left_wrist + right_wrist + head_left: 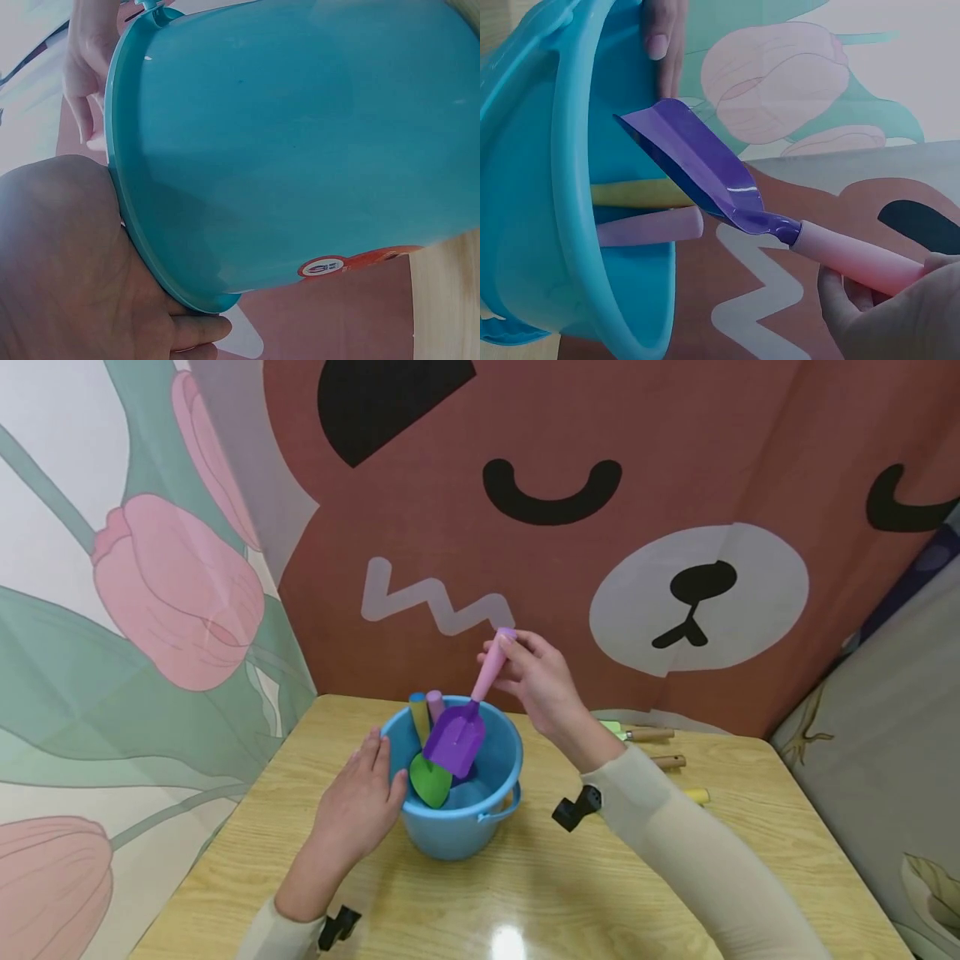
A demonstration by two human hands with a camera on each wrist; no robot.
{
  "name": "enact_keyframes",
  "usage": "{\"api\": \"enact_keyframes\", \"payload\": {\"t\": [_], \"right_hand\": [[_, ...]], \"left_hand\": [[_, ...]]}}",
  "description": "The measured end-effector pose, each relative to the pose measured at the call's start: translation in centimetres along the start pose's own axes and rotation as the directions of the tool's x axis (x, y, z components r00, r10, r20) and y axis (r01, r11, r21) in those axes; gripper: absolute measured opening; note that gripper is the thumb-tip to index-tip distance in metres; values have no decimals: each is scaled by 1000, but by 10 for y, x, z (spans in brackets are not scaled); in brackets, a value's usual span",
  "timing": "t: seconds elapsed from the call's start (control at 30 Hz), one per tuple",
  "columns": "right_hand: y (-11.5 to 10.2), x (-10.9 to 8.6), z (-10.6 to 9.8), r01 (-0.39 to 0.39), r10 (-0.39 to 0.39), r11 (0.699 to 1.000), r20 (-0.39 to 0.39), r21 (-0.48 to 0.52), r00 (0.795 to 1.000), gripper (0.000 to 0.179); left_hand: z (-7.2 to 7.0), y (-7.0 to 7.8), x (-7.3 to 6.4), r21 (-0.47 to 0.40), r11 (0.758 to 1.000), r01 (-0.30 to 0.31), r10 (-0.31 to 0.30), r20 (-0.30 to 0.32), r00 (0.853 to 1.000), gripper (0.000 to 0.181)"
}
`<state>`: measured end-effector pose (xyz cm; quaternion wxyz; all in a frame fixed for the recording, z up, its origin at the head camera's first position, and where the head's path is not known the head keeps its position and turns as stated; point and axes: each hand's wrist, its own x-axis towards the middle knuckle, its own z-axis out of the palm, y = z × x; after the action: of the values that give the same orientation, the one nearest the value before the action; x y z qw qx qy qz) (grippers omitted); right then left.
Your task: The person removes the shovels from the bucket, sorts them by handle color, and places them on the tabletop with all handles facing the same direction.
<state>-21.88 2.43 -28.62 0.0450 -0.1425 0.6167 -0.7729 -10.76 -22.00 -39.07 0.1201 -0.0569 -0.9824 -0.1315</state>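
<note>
My right hand [543,681] pinches the pink handle of a purple toy shovel [456,739] over the blue bucket [450,839]. In the right wrist view the shovel's purple scoop [705,161] points toward the bucket's mouth, and thumb and fingers hold the handle's end. Against the bucket's left rim rests my left hand [360,802], its fingers fairly straight; the left wrist view shows the palm beside the rim [127,187]. Inside the bucket are a green toy scoop [431,783], a yellow handle [420,718] with a blue end and a pink handle [435,703].
On the wooden table [585,877], behind my right forearm, lie several tools with wooden handles [651,734] and a yellow one [699,795], partly hidden. A cloth backdrop with a bear face [555,568] hangs at the table's back edge; flower-printed cloth [180,593] hangs at the left.
</note>
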Motion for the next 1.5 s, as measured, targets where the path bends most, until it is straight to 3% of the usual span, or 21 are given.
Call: {"api": "enact_keyframes", "payload": {"t": [0.5,0.87,1.17,1.5], "right_hand": [[-15,-14,-16,8,-3,994,-48,108,999,42],[-22,-21,-29,-2,26,966,-87,258,996,39],[-27,-29,-42,4,26,932,-78,362,997,35],[-33,-42,-60,30,14,847,-78,531,997,29]], "left_hand": [[0,0,-1,-4,1000,-1,1,1,1000,67],[0,0,0,-8,1000,-2,2,-3,1000,67],[0,0,0,-8,1000,1,-1,0,1000,68],[-2,0,-1,-15,1000,2,-2,2,1000,68]]}}
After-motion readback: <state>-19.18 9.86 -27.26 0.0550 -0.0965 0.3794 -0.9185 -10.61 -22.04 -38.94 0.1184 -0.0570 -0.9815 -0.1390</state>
